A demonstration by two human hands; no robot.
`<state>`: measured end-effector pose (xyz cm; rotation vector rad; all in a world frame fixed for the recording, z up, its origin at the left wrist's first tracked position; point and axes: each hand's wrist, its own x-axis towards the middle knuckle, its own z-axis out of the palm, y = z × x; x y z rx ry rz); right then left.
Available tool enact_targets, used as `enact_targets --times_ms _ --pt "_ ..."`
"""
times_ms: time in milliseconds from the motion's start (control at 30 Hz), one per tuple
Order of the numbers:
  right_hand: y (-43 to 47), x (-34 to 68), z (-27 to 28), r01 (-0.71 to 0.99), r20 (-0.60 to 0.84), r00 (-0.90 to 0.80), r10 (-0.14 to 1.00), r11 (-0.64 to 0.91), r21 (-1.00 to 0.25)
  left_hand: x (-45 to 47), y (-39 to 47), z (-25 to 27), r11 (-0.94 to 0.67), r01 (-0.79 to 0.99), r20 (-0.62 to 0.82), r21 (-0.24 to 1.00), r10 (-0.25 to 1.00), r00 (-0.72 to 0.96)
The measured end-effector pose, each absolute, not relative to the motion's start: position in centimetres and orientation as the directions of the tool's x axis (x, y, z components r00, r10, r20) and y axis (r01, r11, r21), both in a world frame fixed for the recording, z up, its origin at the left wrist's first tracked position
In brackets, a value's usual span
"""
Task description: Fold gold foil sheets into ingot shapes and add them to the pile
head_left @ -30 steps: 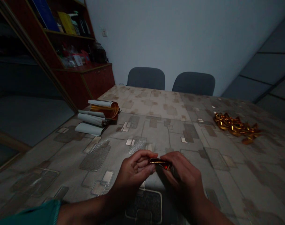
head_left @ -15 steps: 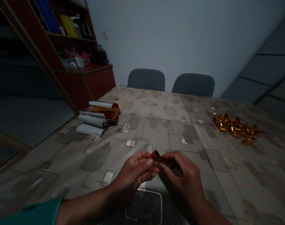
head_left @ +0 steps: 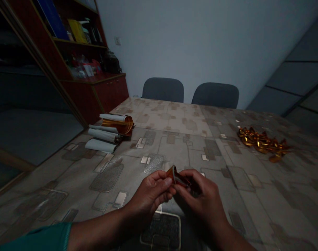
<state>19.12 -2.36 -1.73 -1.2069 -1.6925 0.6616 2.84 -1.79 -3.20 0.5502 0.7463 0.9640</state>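
Between my two hands, above the near part of the table, is a small folded piece of gold foil paper (head_left: 171, 172), curled at its upper edge. My left hand (head_left: 155, 191) pinches its left side between thumb and fingers. From the right, my right hand (head_left: 204, 193) grips the other end, and its fingers cover much of the paper. A stack of curled gold foil sheets (head_left: 102, 144) with pale backs lies to the left. Several shiny folded gold foil pieces (head_left: 263, 143) sit in a cluster at the right.
A patterned cloth covers the table (head_left: 174, 122). Behind its far edge stand a left grey chair (head_left: 162, 90) and a right grey chair (head_left: 215, 94) by the wall. At the left is a dark red cabinet (head_left: 109, 92) with items on its shelves.
My left fingers have closed further onto the foil paper's left edge, and its curled edge now stands up more. Both hands have shifted slightly; the stack and the cluster stay put.
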Motion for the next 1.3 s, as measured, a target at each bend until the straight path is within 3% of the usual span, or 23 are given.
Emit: enact_targets --times_ms 200,567,1033,1200,1300 --pt "-2.6 19.2 -2.2 0.333 0.244 -0.077 0.967 0.255 -0.907 2.8 -1.6 -3.6 0.477 -0.531 -0.301 0.7 0.872 0.385" --pt "-2.5 19.1 -1.6 0.452 0.4 -0.101 0.911 0.4 -0.797 3.0 -1.8 -3.4 0.462 -0.534 -0.293 0.708 0.88 0.373" --pt "-2.6 19.4 -1.0 0.238 0.251 -0.233 0.94 0.306 -0.922 2.7 -1.6 -3.5 0.53 -0.537 -0.205 0.656 0.81 0.549" --pt "-2.4 20.1 -1.5 -0.105 0.086 -0.297 0.951 0.057 -0.993 2.3 -1.1 -3.0 0.582 -0.499 -0.25 0.642 0.774 0.581" --pt "-2.3 20.4 -1.7 -0.197 -0.009 -0.376 0.927 -0.09 -0.976 1.9 -0.8 -3.0 0.595 -0.475 -0.253 0.649 0.757 0.603"
